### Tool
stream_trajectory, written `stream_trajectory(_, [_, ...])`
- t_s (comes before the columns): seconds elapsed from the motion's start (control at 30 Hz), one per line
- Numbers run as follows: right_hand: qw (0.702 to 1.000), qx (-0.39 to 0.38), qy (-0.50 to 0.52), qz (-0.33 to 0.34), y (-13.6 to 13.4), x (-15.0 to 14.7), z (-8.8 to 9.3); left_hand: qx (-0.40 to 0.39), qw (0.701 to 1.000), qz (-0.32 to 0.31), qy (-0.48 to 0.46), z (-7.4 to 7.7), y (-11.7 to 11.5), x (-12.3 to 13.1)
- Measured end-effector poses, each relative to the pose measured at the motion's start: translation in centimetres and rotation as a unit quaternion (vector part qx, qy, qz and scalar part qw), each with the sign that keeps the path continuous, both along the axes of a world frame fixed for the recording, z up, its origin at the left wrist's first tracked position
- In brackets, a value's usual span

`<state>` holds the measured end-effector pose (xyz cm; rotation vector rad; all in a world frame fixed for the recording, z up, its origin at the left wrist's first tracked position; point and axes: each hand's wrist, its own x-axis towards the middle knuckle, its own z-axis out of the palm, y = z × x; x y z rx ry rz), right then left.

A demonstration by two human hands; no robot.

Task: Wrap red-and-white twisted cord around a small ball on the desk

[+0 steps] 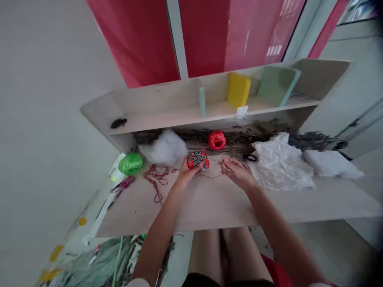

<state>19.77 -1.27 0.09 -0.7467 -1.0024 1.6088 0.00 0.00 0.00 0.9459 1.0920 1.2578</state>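
In the head view, we see our left hand (pixel 186 173) at the centre of the frame, fingers closed around a small red, black and white knitted piece (pixel 196 160). Just right of it, our right hand (pixel 236 172) has its fingertips pressed together and seems to pinch a thin strand (pixel 213 177) that runs over from the piece; the exact grip is too small to tell. Both hands are above the pale desk (pixel 215 207).

Left of centre, we have a loose tangle of red-and-white yarn (pixel 155 175) lying on the desk, with a green ball (pixel 131 164) farther left. Behind the hands are a fluffy white heap (pixel 167 147) and, slightly right of centre, a red ball (pixel 217 140). On the right side of the frame lies a crumpled white sheet (pixel 281 165), just beside a black loop-shaped handle (pixel 251 158).
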Motion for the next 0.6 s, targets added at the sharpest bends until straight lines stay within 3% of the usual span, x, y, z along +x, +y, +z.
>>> stream_trajectory(0.2, [0.999,0.001,-0.032,0.024,-0.2,-0.1,0.0,-0.058,0.99,-0.061,-0.109,0.2,-0.1,-1.4])
stream_trajectory(0.4, [0.993,0.024,-0.112,0.029,-0.1,-0.6,-1.0,-0.12,0.972,-0.051,-0.198,0.8,-0.1,-1.2])
stream_trajectory(0.6, [0.981,0.049,-0.179,0.048,-0.5,-1.5,-1.0,-0.155,0.947,-0.098,-0.262,0.8,-0.3,-0.7])
